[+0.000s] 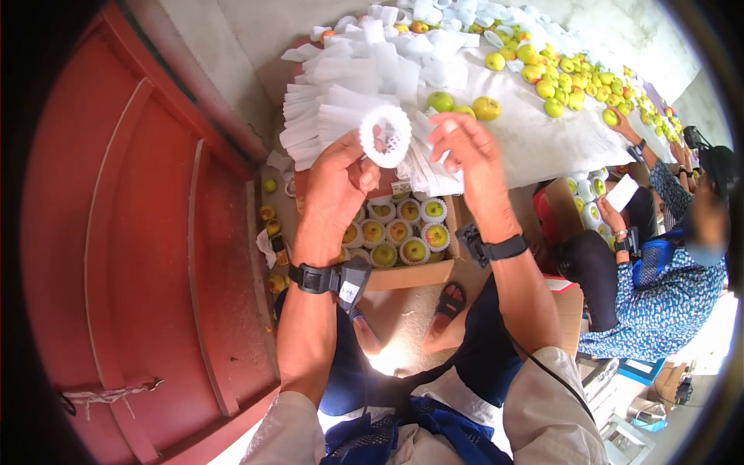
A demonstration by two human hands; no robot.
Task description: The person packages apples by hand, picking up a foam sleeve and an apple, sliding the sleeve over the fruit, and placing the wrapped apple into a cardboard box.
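Observation:
A white foam net sleeve (385, 136), its round mouth facing the camera, is held in my left hand (341, 174). To the right, my right hand (469, 151) is raised with its fingers bent and somewhat apart, holding nothing that shows. Flat white foam sleeves (341, 116) lie in stacks on the table behind my hands. Just beyond my right hand are a few loose apples (487, 108). Below the hands a cardboard box (411, 277) holds rows of apples in foam sleeves (415, 249).
Many loose apples (573, 81) cover the table's right part. At the right, a seated person (659, 287) touches an apple and holds a white sleeve beside another box. A red door (139, 232) stands at the left. Several apples (273, 227) lie along its foot.

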